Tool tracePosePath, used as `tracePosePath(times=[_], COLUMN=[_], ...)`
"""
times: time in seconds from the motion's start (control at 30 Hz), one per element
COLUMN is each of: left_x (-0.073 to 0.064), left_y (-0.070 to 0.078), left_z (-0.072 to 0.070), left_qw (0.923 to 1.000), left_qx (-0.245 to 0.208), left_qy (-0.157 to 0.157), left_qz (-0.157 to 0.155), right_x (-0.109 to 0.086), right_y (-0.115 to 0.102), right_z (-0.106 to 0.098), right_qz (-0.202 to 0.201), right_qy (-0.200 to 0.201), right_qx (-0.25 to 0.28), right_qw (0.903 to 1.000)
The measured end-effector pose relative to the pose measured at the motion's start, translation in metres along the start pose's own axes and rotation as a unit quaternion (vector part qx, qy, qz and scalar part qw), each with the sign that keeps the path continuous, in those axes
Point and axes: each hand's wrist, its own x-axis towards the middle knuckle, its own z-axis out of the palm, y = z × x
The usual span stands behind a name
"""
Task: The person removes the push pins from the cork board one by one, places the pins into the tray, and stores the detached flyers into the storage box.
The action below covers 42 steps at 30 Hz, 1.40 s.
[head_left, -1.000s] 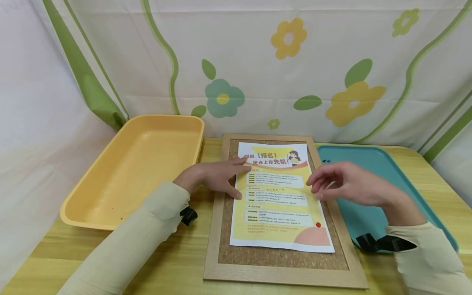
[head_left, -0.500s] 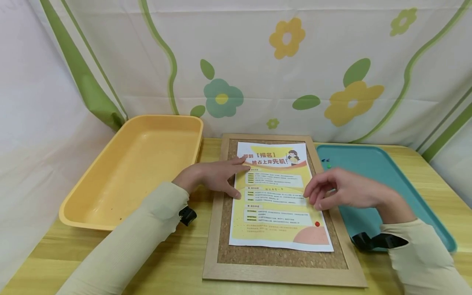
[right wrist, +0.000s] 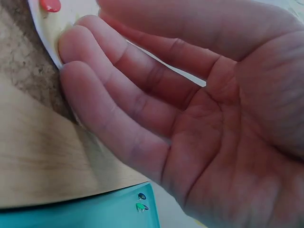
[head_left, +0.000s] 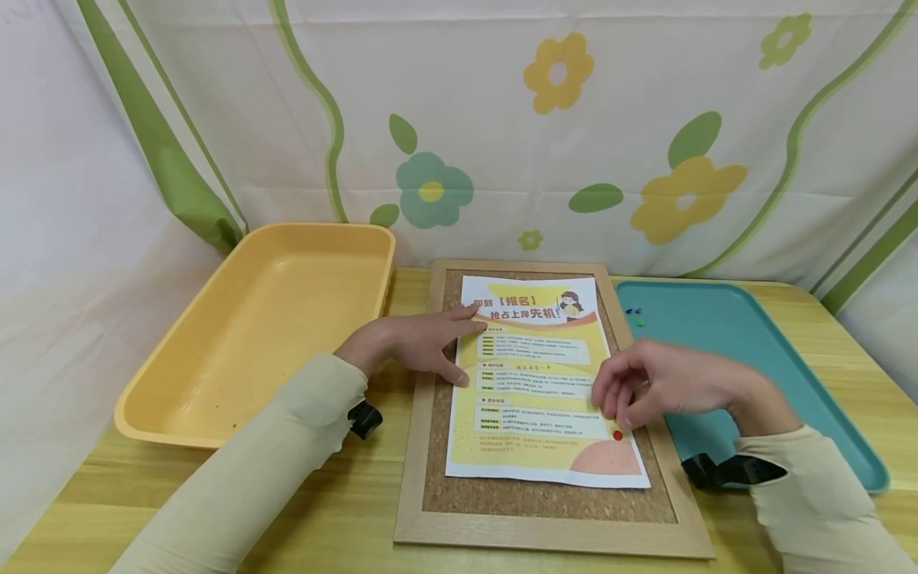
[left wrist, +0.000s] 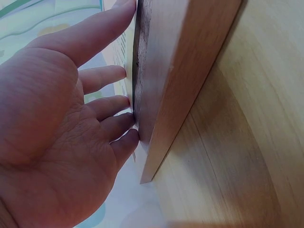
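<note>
A printed poster lies on a wood-framed cork board. My left hand rests on the poster's left edge with fingers spread; the left wrist view shows those fingertips at the sheet beside the board's frame. A red pushpin sits low on the poster's right side. My right hand is over the right edge just above that pin, its fingers loosely bent. In the right wrist view the fingertips are at the paper's edge, and no object shows between them and the thumb.
A yellow tray with a few dark specks stands at the left. At the right is a teal tray holding a green pushpin and dark blue pushpins. A floral curtain hangs behind the table.
My right hand has moved down along the poster's right edge, closer to the red pushpin, and the green pushpin in the teal tray has come into view. My left hand stays put.
</note>
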Motion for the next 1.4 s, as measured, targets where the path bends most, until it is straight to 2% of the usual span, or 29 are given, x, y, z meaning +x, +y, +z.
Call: tracePosePath(times=[0.23, 0.57, 0.97, 1.2, 1.4], left_x=[0.0009, 0.0012, 0.002, 0.0018, 0.001], left_y=[-0.0002, -0.0001, -0.0003, 0.0007, -0.0002], left_z=[-0.0005, -0.0004, -0.0005, -0.0009, -0.0008], left_qw=[1.0, 0.9999, 0.9999, 0.9999, 1.0], left_qx=[0.0, 0.003, -0.002, -0.001, 0.0], left_qy=[0.0, 0.0, -0.001, 0.0, 0.002], left_qz=[-0.006, -0.01, -0.012, -0.013, -0.008], right_x=[0.0019, 0.0036, 0.0028, 0.0025, 0.0026], right_y=[0.0014, 0.0019, 0.0007, 0.0016, 0.0048], right_z=[0.0029, 0.0051, 0.0062, 0.0062, 0.0045], right_qz=[0.002, -0.002, 0.016, 0.001, -0.019], right_qy=[-0.029, -0.036, -0.034, -0.039, -0.049], right_qx=[0.021, -0.012, -0.038, -0.039, -0.013], right_qw=[0.9994, 0.9993, 0.9986, 0.9985, 0.9985])
